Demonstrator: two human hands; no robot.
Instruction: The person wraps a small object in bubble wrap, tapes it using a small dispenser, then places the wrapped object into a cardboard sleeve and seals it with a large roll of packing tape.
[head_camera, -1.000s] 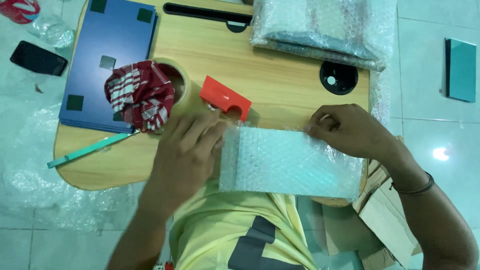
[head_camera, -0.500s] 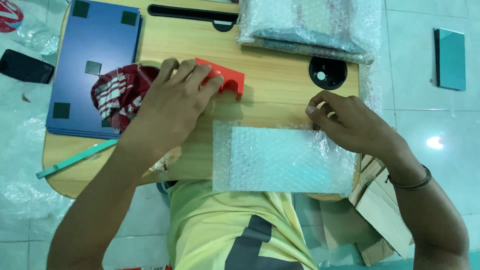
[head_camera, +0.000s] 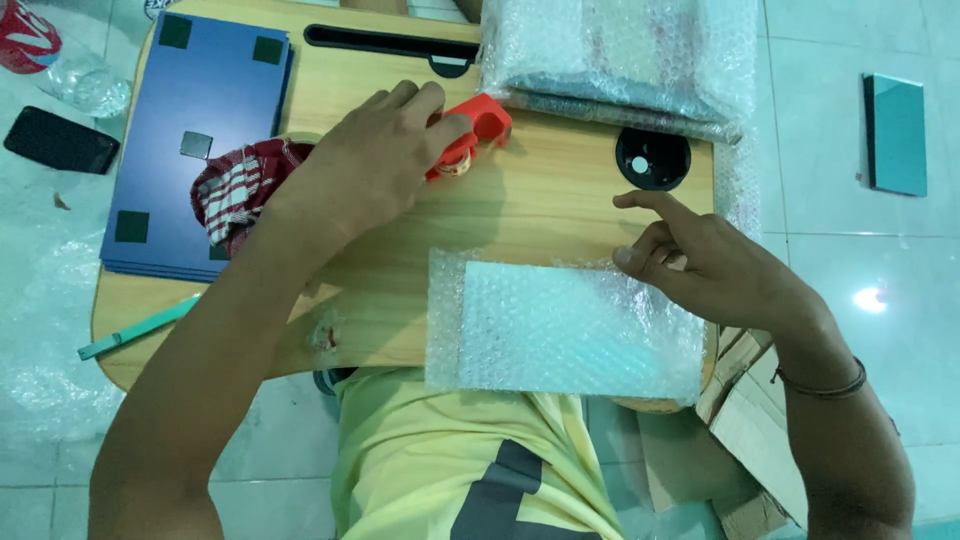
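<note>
A flat teal item wrapped in bubble wrap (head_camera: 570, 325) lies on the near edge of a small wooden lap table (head_camera: 540, 195). My right hand (head_camera: 700, 265) rests on the wrap's upper right corner, fingers pressing the fold down. My left hand (head_camera: 375, 165) has reached to the table's middle and grips a red tape dispenser (head_camera: 478, 122). The dispenser's near half is hidden under my fingers.
A stack of dark blue boards (head_camera: 195, 140) with black pads lies at the table's left, a red checked cloth (head_camera: 235, 190) beside it. Bubble-wrapped packages (head_camera: 620, 55) sit at the back right. A teal cutter (head_camera: 135, 330), a black phone (head_camera: 60, 140), a teal board (head_camera: 895, 135) and cardboard (head_camera: 745, 430) surround the table.
My left hand left the wrapped item, moved up across the table and closed on the red tape dispenser. My right hand stayed on the wrap's corner.
</note>
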